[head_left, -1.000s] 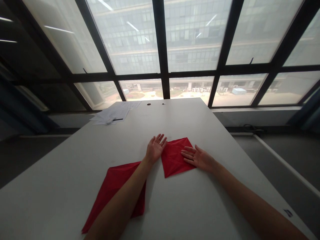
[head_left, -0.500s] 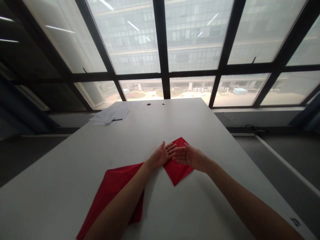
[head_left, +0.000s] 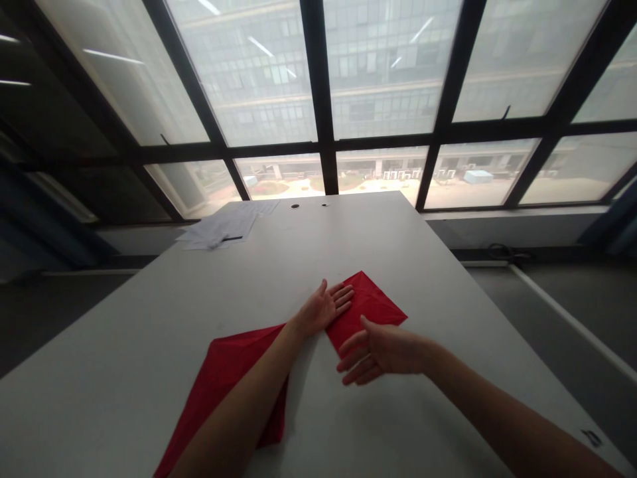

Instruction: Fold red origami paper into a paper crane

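Note:
A small red folded sheet [head_left: 375,302], cloth or paper, lies on the white table with one corner toward the window. Over its left edge my left hand [head_left: 326,309] is held palm up with fingers stretched out, holding nothing. My right hand [head_left: 381,352] is open too, fingers apart, in front of the sheet's near corner, which it partly hides. Whether either hand touches the sheet, I cannot tell. Beneath my left forearm spreads a larger red piece [head_left: 223,372] of similar material, partly covered by the arm.
The white table [head_left: 318,252] runs toward the large windows. Loose papers [head_left: 219,226] with a dark pen [head_left: 232,238] on them lie at its far left. Two small holes [head_left: 295,206] sit near the far edge. A small dark mark [head_left: 592,437] shows at the near right.
My right hand has moved nearer to me, away from my left hand, and its fingers have spread. More of the small red sheet shows. My left hand has stayed in place.

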